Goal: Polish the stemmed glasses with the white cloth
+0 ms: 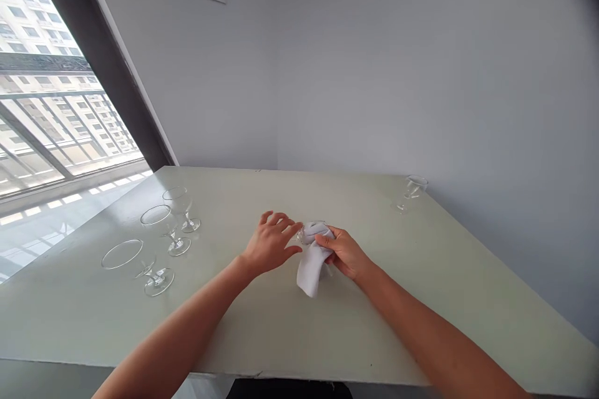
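Wiping a clear glass looks to be the step in hand: it peeks out at the left edge of the white cloth, which the right hand pinches. The left hand — fingers spread — hangs left of the cloth; the next move probably calls for its steadying grip. Fingertip contact is unclear — cloth hides most of the glass.

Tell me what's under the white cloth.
Some clear glass shows at the left edge of the white cloth, near the left hand. The cloth and right hand cover the rest; its full shape is hidden.
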The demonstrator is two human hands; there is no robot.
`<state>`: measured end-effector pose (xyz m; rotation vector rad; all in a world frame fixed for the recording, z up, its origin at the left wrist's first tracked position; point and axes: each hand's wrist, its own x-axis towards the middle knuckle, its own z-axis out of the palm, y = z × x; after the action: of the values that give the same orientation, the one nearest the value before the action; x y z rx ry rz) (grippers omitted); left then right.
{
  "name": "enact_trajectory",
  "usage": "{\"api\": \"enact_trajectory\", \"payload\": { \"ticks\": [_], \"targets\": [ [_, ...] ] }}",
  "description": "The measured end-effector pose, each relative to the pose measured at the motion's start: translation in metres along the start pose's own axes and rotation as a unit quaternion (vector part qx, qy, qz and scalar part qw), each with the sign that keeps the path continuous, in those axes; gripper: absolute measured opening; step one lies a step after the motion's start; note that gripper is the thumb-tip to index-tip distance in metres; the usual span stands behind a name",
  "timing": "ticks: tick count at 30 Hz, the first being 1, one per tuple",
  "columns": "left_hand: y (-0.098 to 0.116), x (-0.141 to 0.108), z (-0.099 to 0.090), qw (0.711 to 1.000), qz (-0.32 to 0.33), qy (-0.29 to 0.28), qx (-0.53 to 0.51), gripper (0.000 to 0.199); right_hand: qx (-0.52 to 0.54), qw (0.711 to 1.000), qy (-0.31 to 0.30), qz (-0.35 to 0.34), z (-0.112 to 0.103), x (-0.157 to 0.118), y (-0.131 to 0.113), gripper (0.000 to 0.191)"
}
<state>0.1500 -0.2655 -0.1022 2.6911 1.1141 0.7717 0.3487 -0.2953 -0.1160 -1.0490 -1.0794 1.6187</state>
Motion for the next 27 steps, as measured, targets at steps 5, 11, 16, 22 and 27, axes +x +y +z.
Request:
{"api": "enact_trajectory", "payload": {
  "ticks": [5, 11, 16, 22, 27],
  "targets": [
    [0.0, -0.001, 0.001, 0.995, 0.037, 0.037, 0.085, 0.031, 0.044, 0.999, -0.032, 0.003, 0.006, -0.002, 0.001, 0.032],
    [-0.015, 0.002, -0.016, 0.958, -0.081, -0.187, -0.201, 0.036, -0.275, 0.94, -0.183, -0.084, 0.0, -0.013, -0.013, 0.026],
    [-0.015, 0.005, -0.025, 0.847, -0.137, -0.326, -0.398, 0.043, -0.472, 0.833, -0.181, -0.226, -0.013, -0.006, -0.014, 0.022],
    [-0.019, 0.005, -0.012, 0.853, -0.197, -0.257, -0.41, 0.032, -0.534, 0.799, 0.015, -0.277, -0.042, 0.007, -0.023, 0.034],
    [-0.028, 0.004, -0.002, 0.883, -0.244, -0.198, -0.349, 0.023, -0.545, 0.728, 0.189, -0.371, -0.036, 0.004, -0.02, 0.033]
  ]
}}
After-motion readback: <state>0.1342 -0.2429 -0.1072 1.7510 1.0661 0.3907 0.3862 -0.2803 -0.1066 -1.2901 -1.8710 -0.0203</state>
